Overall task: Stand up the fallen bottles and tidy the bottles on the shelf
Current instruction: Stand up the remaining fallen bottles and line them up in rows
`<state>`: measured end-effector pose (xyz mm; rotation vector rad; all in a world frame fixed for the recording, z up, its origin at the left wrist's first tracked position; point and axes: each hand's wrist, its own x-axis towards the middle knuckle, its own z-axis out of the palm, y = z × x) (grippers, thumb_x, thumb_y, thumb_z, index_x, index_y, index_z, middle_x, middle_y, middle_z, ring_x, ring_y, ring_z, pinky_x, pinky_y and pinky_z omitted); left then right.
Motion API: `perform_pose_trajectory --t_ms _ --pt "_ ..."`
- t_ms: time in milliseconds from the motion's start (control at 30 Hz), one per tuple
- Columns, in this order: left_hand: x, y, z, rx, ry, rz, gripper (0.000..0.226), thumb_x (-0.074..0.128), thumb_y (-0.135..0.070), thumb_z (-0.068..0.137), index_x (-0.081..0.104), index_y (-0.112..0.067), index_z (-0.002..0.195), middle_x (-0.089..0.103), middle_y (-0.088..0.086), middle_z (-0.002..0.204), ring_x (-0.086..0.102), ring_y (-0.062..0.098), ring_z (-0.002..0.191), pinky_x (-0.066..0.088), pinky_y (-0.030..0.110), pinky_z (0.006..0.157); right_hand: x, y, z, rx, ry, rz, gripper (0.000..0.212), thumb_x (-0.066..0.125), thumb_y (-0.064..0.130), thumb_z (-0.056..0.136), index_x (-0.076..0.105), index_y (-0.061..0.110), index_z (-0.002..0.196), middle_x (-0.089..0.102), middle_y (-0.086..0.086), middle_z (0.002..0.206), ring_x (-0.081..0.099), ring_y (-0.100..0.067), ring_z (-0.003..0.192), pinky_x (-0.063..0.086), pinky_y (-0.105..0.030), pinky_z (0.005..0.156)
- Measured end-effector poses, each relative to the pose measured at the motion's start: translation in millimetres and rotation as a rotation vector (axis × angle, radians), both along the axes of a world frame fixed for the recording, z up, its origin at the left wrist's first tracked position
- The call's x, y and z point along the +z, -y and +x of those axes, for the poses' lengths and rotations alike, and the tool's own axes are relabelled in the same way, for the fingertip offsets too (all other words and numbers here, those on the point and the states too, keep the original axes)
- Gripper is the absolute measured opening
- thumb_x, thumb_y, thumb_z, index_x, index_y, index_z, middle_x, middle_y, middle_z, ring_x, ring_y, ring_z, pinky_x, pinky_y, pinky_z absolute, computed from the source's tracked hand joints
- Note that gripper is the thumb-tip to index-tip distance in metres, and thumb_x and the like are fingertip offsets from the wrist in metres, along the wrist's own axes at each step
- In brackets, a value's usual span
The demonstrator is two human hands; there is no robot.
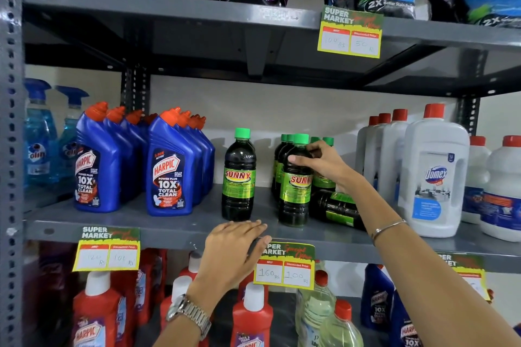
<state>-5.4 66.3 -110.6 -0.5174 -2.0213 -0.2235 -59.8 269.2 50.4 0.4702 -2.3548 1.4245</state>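
On the grey middle shelf [174, 224] stand dark Sunny bottles with green caps. One upright Sunny bottle [239, 177] stands alone at the centre. My right hand [321, 162] grips the shoulder of the front bottle [294, 197] of a cluster of upright ones. Right of that bottle, a fallen Sunny bottle [337, 208] lies on its side under my right forearm. My left hand [234, 248] rests flat on the shelf's front edge, fingers together, holding nothing.
Blue Harpic bottles [169, 172] stand in rows at the left, blue spray bottles [39, 138] beyond them. White Domex jugs [434, 175] fill the right. Price tags [284, 266] hang from the shelf edge. Pouches sit above, red bottles below.
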Motion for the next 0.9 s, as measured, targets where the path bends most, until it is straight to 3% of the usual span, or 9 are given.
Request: perform_pose_trajectory --t_ms 133,500,667,800,900 --pt "0 1 -1 0.003 -0.005 -0.007 0.057 0.020 -0.052 0.096 0.072 -0.028 0.101 0.071 -0.014 0.101 0.066 0.002 0.092 0.049 0.023 0.079 -1 -1 2 0.124 0.101 -0.066 0.049 0.055 0.019 0.087 0.037 0.011 0.132 0.050 0.004 0.097 0.046 -0.008 0.085 0.034 -0.021 0.066" --pt "-1 1 -2 0.002 0.002 0.003 0.055 0.022 -0.052 0.096 0.071 -0.028 0.102 0.071 -0.014 0.101 0.065 0.003 0.093 0.049 0.024 0.079 -3 -7 -5 0.145 0.112 -0.070 0.049 0.065 0.018 0.080 0.043 0.016 0.124 0.056 0.003 0.102 0.054 -0.012 0.095 0.049 -0.033 0.083" --pt "0 0 0 -0.007 0.001 0.004 0.056 0.022 -0.053 0.096 0.072 -0.028 0.101 0.071 -0.014 0.102 0.065 0.003 0.093 0.049 0.024 0.078 -6 -8 -7 0.125 0.091 -0.087 0.052 0.068 0.022 0.079 0.042 0.019 0.124 0.055 0.001 0.109 0.054 -0.018 0.104 0.048 -0.039 0.091" --pt "0 1 0 -0.019 0.010 0.011 0.054 0.024 -0.052 0.096 0.072 -0.028 0.100 0.071 -0.014 0.102 0.065 0.003 0.093 0.051 0.024 0.078 -11 -5 -5 0.146 0.078 -0.113 0.046 0.064 0.023 0.082 0.043 0.024 0.124 0.055 0.007 0.106 0.054 -0.009 0.097 0.046 -0.028 0.074" --pt "0 1 0 -0.021 0.006 0.008 0.055 0.024 -0.053 0.096 0.072 -0.028 0.100 0.071 -0.013 0.101 0.066 0.003 0.093 0.050 0.024 0.077 -12 -6 -5 0.148 0.067 -0.127 0.044 0.065 0.024 0.082 0.045 0.025 0.122 0.056 0.008 0.103 0.054 -0.006 0.093 0.045 -0.027 0.070"
